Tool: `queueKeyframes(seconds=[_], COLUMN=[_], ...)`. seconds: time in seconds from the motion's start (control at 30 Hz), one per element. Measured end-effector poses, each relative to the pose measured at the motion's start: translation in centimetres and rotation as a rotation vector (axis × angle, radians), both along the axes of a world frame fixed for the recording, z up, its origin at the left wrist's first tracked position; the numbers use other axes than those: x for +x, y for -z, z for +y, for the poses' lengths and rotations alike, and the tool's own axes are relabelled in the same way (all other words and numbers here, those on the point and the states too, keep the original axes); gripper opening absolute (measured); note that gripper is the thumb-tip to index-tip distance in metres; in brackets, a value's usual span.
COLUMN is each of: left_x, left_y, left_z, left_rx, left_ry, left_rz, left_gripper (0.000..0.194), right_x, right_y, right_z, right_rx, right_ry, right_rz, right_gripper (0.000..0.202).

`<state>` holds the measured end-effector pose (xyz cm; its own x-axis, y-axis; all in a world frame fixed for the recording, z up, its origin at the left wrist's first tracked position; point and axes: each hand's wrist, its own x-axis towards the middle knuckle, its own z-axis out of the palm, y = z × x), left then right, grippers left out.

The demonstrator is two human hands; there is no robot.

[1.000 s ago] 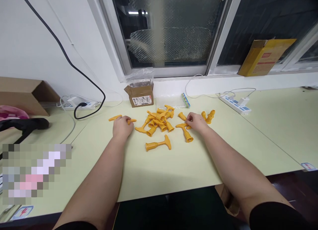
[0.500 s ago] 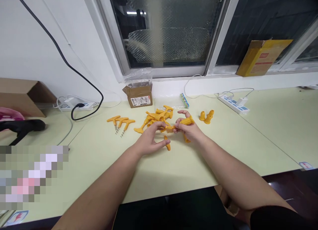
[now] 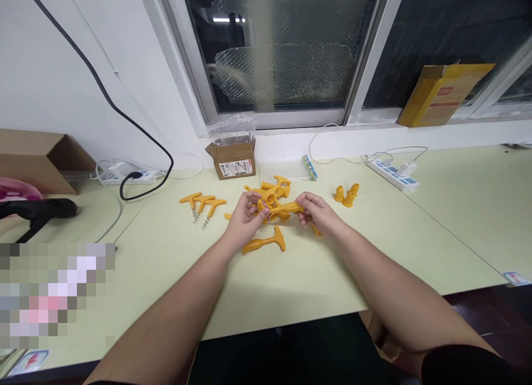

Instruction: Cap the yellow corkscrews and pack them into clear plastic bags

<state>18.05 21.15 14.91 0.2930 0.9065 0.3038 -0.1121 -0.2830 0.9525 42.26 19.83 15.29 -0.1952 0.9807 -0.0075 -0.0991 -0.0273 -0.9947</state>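
Observation:
A yellow corkscrew (image 3: 290, 208) is stretched level between my two hands, above the table. My left hand (image 3: 245, 216) grips its T-shaped handle end. Closed on the opposite end, the ribbed sleeve, is my right hand (image 3: 319, 212). Just behind is a pile of yellow corkscrew parts (image 3: 282, 189), partly hidden by my hands. Nearer to me lies another yellow corkscrew (image 3: 266, 242), its sleeve pointing left. Three T-handles with bare metal spirals (image 3: 203, 203) rest to the left. Three short yellow sleeves (image 3: 349, 198) stand to the right.
A small open cardboard box (image 3: 235, 159) and a clear plastic bag (image 3: 282, 170) sit by the window wall. Power strips (image 3: 393, 173) with cables lie at both sides. A black cable (image 3: 100, 86) hangs at the left. A yellow package (image 3: 444, 97) leans on the sill.
My right hand has turned the sleeve into line with the T-handle in my left hand. My left hand has shifted back, uncovering the corkscrew lying in front.

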Motion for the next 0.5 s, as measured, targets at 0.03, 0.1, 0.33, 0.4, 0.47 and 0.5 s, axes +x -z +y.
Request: queueKeyframes(seconds=[0.03,0.1,0.33,0.4,0.47,0.5], left_x=[0.0,0.0,-1.6,-2.5,-3.7,-4.4], left_y=[-0.1,-0.3,-1.1,-1.3,-1.4,-1.4], left_z=[0.1,0.2,2.0,2.9,3.8,4.3], left_rx=[-0.041,-0.143,-0.578,-0.569,-0.528,-0.508], left_ry=[-0.002,-0.02,-0.189,-0.227,-0.279,-0.31], left_rz=[-0.011,-0.025,-0.271,-0.383,-0.48,-0.516], left_gripper=[0.05,0.054,0.028,0.025,0.035,0.041], right_x=[0.2,0.6,1.6,2.2,3.1,3.6], right_y=[-0.1,-0.1,-0.1,-0.1,0.0,0.0], right_z=[-0.1,-0.2,-0.1,0.4,0.9,1.2], right_rx=[0.048,0.22,0.897,0.891,0.814,0.758], right_ry=[-0.011,-0.019,0.093,0.229,0.365,0.416], right_rz=[-0.04,-0.163,-0.549,-0.599,-0.646,-0.66], right_gripper=[0.04,0.032,0.016,0.017,0.02,0.021])
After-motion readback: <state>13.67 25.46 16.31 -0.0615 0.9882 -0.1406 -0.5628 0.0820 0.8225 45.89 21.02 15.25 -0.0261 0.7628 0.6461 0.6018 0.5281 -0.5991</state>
